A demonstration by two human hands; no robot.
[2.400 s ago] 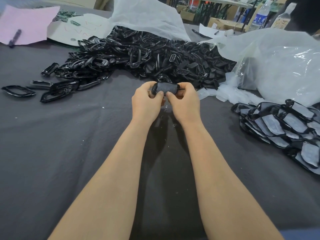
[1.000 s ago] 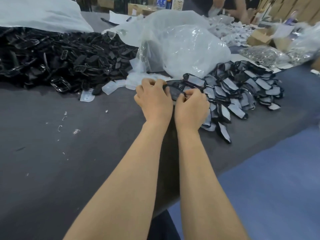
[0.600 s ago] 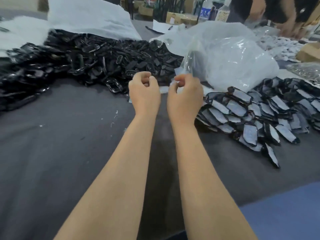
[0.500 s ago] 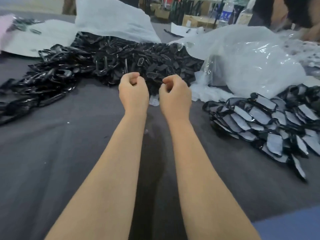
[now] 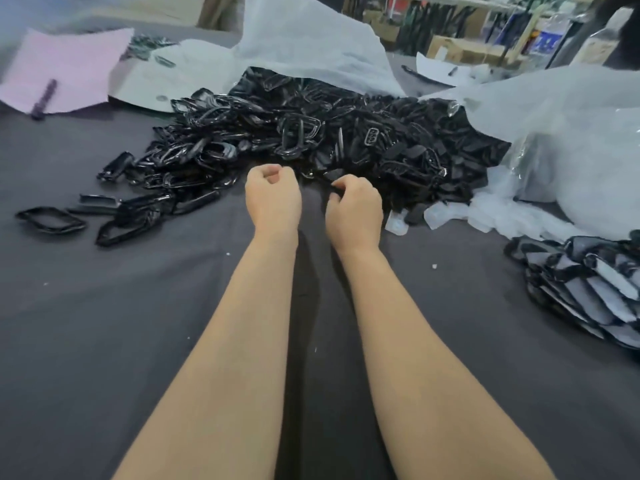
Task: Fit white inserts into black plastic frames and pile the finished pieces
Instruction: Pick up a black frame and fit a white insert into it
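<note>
A big heap of empty black plastic frames (image 5: pixel 346 140) lies across the far middle of the table. Loose white inserts (image 5: pixel 491 213) spill out to its right. Finished frames with white inserts (image 5: pixel 588 282) are piled at the right edge. My left hand (image 5: pixel 273 199) hovers just before the heap, fingers curled into a fist with nothing in it. My right hand (image 5: pixel 353 209) is beside it, fingers curled, fingertips at the heap's near edge; I see nothing held in it.
A dark grey cloth covers the table (image 5: pixel 138 341). Stray black frames (image 5: pixel 50 220) lie at the left. A clear plastic bag (image 5: pixel 571 133) bulges at the right, a white sheet (image 5: pixel 311 39) behind the heap, pink paper (image 5: pixel 65 67) with a pen (image 5: pixel 43 98) far left.
Both hands gripped an assembled piece, carried it right to the finished pile and let it go. They have come back empty to the heap of black frames.
</note>
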